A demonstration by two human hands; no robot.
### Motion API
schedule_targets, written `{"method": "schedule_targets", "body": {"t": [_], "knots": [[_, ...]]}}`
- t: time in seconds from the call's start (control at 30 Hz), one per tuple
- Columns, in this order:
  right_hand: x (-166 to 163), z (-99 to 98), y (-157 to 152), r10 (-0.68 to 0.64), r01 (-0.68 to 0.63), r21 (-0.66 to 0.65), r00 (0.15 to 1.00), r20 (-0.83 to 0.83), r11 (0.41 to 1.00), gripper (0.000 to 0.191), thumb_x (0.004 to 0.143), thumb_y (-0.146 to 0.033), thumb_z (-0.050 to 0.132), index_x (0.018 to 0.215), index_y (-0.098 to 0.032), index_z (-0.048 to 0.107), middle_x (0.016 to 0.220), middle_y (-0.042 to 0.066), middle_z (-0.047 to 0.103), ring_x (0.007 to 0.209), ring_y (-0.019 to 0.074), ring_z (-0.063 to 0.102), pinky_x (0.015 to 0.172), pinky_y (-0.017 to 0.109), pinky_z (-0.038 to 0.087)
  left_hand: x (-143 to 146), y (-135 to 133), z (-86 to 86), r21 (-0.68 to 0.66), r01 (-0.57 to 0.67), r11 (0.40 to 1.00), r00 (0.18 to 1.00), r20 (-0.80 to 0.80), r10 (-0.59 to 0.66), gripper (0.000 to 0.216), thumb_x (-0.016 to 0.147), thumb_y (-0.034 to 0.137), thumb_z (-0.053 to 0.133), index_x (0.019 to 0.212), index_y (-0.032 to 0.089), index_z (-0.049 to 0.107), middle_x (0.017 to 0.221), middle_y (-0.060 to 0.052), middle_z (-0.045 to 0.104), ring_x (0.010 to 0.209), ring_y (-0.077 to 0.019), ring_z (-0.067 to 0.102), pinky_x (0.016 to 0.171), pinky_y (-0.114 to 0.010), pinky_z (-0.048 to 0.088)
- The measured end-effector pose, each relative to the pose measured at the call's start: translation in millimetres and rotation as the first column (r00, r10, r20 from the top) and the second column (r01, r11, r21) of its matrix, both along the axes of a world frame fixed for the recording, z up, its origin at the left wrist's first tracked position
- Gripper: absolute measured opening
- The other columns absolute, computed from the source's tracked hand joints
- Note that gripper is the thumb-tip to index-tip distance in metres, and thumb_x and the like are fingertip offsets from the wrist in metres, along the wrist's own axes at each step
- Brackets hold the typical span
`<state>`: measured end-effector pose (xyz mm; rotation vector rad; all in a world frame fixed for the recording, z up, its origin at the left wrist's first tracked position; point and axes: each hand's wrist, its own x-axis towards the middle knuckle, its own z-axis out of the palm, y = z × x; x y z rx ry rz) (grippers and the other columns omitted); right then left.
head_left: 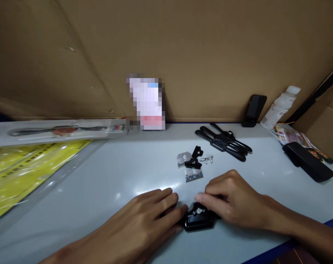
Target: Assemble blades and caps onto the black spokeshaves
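A black spokeshave (199,222) lies at the table's near edge with a silver wing screw (198,211) on its cap. My left hand (150,216) grips its left handle, fingers curled. From the other side, my right hand (234,200) is closed around the right handle, thumb and index finger at the cap's edge; its handle is mostly hidden. Just beyond are metal blades (194,178), black cap pieces (193,163) and silver wing screws (207,159). Farther right, several black spokeshave bodies (223,143) lie in a pile.
On the left are a packaged spokeshave (64,129) and yellow plastic packaging (26,168). A blurred-out upright item (151,104) leans on the cardboard wall (196,55). At right stand a black phone (254,110) and a plastic bottle (279,108), near a black holder-like object (309,161).
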<state>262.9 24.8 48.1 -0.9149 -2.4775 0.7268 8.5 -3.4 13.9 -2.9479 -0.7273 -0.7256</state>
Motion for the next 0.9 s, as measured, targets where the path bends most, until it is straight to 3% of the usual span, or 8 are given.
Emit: {"method": "schedule_targets", "body": {"t": [0.1, 0.2, 0.33, 0.43, 0.7, 0.9], "knots": [[4, 4.6, 2, 0.000, -0.010, 0.122, 0.997, 0.077, 0.992, 0.040, 0.107, -0.026, 0.060, 0.068, -0.018, 0.060, 0.061, -0.003, 0.059, 0.056, 0.0109, 0.043, 0.059, 0.030, 0.028, 0, 0, -0.5, 0.012, 0.002, 1.000, 1.000, -0.017, -0.002, 0.037, 0.114, 0.013, 0.032, 0.101, 0.019, 0.066, 0.089, -0.005, 0.073, 0.073, -0.0226, 0.064, 0.060, -0.037, 0.050], [5, 7.0, 0, 0.094, -0.153, 0.235, 0.965, 0.247, 0.960, 0.027, 0.106, -0.031, 0.065, 0.082, -0.018, 0.068, 0.071, 0.000, 0.069, 0.061, 0.0143, 0.052, 0.060, 0.032, 0.029, 0, 0, -0.8, 0.021, 0.006, 1.000, 1.000, -0.023, -0.005, 0.037, 0.113, 0.012, 0.033, 0.098, 0.020, 0.066, 0.090, -0.005, 0.073, 0.072, -0.0220, 0.063, 0.060, -0.037, 0.048], [-1, 1.5, -8, 0.068, -0.218, 0.371, 0.924, 0.377, 0.903, 0.021, 0.108, -0.029, 0.062, 0.093, -0.018, 0.070, 0.076, 0.003, 0.071, 0.064, 0.0179, 0.058, 0.059, 0.035, 0.029, -1, 0, -1.7, 0.008, 0.006, 1.000, 1.000, -0.023, -0.006, 0.034, 0.113, 0.013, 0.035, 0.106, 0.018, 0.068, 0.088, -0.005, 0.072, 0.071, -0.0225, 0.063, 0.060, -0.037, 0.047], [-5, -5.6, -12, 0.071, -0.259, 0.422, 0.909, 0.411, 0.869, 0.014, 0.107, -0.021, 0.060, 0.097, -0.018, 0.069, 0.076, 0.003, 0.071, 0.065, 0.0190, 0.059, 0.058, 0.037, 0.030, -1, -1, -3.5, -0.002, 0.001, 1.000, 1.000, -0.021, -0.001, 0.034, 0.110, 0.010, 0.035, 0.100, 0.019, 0.067, 0.087, -0.004, 0.071, 0.070, -0.0227, 0.062, 0.059, -0.037, 0.047], [-12, -9.2, -16, 0.081, -0.285, 0.366, 0.872, 0.483, 0.886, 0.014, 0.098, -0.007, 0.055, 0.101, -0.016, 0.066, 0.076, 0.005, 0.070, 0.061, 0.0187, 0.054, 0.056, 0.037, 0.026, -1, 0, -6.8, -0.008, -0.005, 1.000, 1.000, 0.003, 0.005, 0.032, 0.107, 0.009, 0.039, 0.091, 0.021, 0.064, 0.082, -0.003, 0.067, 0.069, -0.0222, 0.059, 0.061, -0.036, 0.047], [5, 21.0, -2, 0.054, -0.119, 0.153, 0.926, 0.373, 0.981, 0.017, 0.107, -0.025, 0.062, 0.096, -0.017, 0.071, 0.085, 0.003, 0.073, 0.071, 0.0171, 0.061, 0.065, 0.033, 0.037, -2, 0, -0.1, 0.011, -0.007, 1.000, 1.000, -0.017, 0.008, 0.034, 0.112, 0.013, 0.035, 0.103, 0.019, 0.068, 0.091, -0.005, 0.073, 0.072, -0.0212, 0.063, 0.062, -0.036, 0.050]]}}
